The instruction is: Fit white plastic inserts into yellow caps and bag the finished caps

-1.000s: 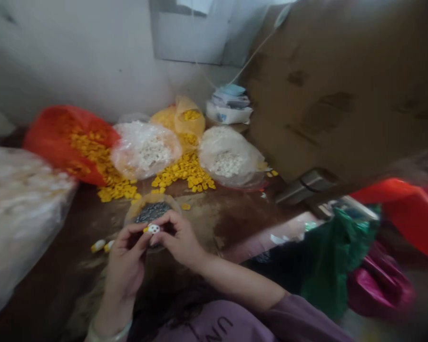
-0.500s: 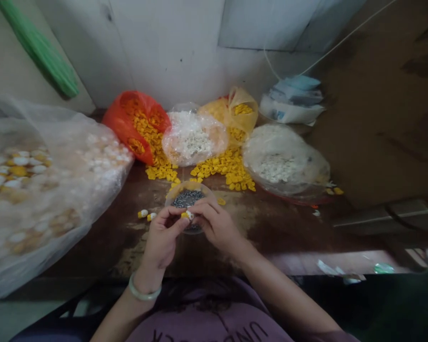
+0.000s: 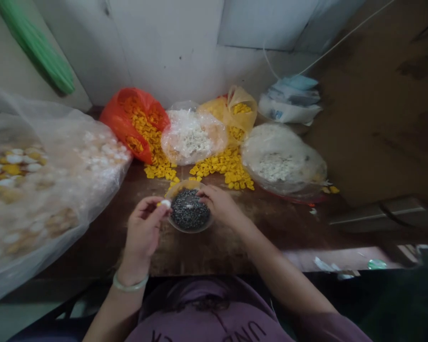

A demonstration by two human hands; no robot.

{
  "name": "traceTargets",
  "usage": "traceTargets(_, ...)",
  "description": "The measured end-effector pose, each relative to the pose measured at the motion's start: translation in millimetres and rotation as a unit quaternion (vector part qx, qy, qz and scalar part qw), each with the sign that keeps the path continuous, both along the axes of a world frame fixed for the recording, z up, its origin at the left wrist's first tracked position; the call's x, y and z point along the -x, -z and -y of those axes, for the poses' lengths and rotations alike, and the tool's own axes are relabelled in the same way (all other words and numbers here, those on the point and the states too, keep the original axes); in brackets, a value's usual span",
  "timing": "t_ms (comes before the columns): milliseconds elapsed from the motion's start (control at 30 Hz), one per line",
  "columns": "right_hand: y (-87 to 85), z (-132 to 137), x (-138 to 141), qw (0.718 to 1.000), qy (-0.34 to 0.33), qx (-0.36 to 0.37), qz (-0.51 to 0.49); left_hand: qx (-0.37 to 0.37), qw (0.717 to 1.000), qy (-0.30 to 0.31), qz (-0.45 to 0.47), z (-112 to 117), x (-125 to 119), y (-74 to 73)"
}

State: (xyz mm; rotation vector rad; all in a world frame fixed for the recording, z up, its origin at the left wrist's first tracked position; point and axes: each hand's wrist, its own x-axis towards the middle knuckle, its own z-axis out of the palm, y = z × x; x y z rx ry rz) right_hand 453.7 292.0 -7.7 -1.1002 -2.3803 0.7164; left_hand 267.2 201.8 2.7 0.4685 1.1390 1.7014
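Note:
My left hand pinches a small white-and-yellow plastic piece between thumb and fingertips, just left of a clear bowl filled with tiny dark grey parts. At the bowl's far right rim my right hand has its fingertips curled together over the dark parts; what they hold is too small to see. A pale bangle circles my left wrist. Both hands hover over a worn brown table.
Behind the bowl lie loose yellow pieces, a red bag of yellow pieces, a clear bag of white pieces, a yellow bag and a covered dish of white pieces. A big clear sack fills the left. Brown cardboard stands right.
The hands have parted: my left keeps the white-and-yellow piece and moved left, my right moved to the bowl's far rim. The view swung left, then steadied.

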Motion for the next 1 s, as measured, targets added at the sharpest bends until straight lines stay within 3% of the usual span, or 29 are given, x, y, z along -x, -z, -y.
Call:
traceTargets(100,8.2,-12,6,0.996,-0.020,-0.005,0.084,-0.007,0.998,-0.051,0.038,-4,16,0.6)
traceTargets(267,21.9,-9,30,0.994,-0.038,0.002,0.104,0.012,0.997,-0.030,0.067,-1,13,5.4)
traceTargets(433,3.9,-3,27,0.996,-0.023,0.005,0.089,0.036,0.998,-0.011,0.050,2,4,6.6)
traceTargets(533,-11.5,6,-8,0.999,0.040,-0.023,-0.011,0.057,0.998,0.002,0.031,2,7,4.9)
traceTargets(600,-16.2,16,-47,0.987,0.137,-0.065,-0.047,0.079,0.997,-0.001,0.028,2,11,4.2)
traceTargets(667,-14.8,28,-96,0.959,0.267,-0.098,0.018,0.088,0.996,0.006,0.021,1,14,4.3)
traceTargets(767,-3.1,45,-168,0.885,0.424,-0.074,0.180,0.085,0.996,0.029,0.007,-1,15,4.9)
traceTargets(867,13.6,48,-218,0.848,0.480,-0.046,0.220,0.082,0.996,0.037,0.011,-4,10,3.2)
traceTargets(1000,31.9,26,-241,0.835,0.488,-0.024,0.252,0.092,0.991,0.094,0.006,-8,2,3.1)
